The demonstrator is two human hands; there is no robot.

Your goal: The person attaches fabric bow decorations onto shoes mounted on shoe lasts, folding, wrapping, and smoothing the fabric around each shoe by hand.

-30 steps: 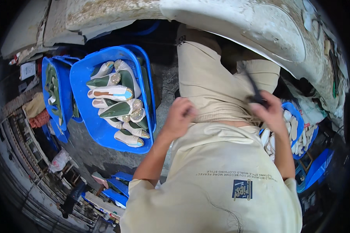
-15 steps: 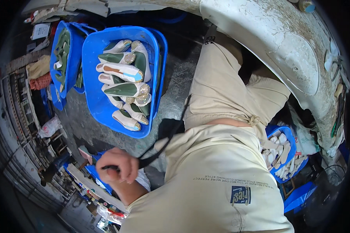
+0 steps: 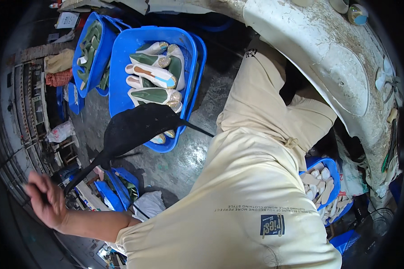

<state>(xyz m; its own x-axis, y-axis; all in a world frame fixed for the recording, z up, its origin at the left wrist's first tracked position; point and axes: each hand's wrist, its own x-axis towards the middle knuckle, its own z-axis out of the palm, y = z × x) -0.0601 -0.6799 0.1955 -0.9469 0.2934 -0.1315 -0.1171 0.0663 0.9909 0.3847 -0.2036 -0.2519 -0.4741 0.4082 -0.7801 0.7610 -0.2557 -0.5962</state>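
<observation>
At the far left, my left hand (image 3: 45, 199) is raised with fingers curled round the strap of a black cloth (image 3: 139, 123). The cloth is wide in the middle and narrows to a thin strap at each end. It hangs stretched across the air, covering part of a blue bin (image 3: 116, 89). Its other end reaches toward my trouser leg, and what holds it there is hidden. In the bin lie several white shoes (image 3: 155, 76) with green inside and glittery gold toes. My right hand is out of view.
Another blue bin (image 3: 81, 92) with green pieces stands further left. Small blue bins (image 3: 110, 197) and a white plastic bag (image 3: 150, 204) sit near my left arm. A worn white machine-like body (image 3: 323, 54) fills the upper right. Bins of pale shoe parts (image 3: 321, 184) are at the right.
My left hand has moved from near my waist outward to the far left and slightly down. The black cloth has swung out and spread across the front of the bin.
</observation>
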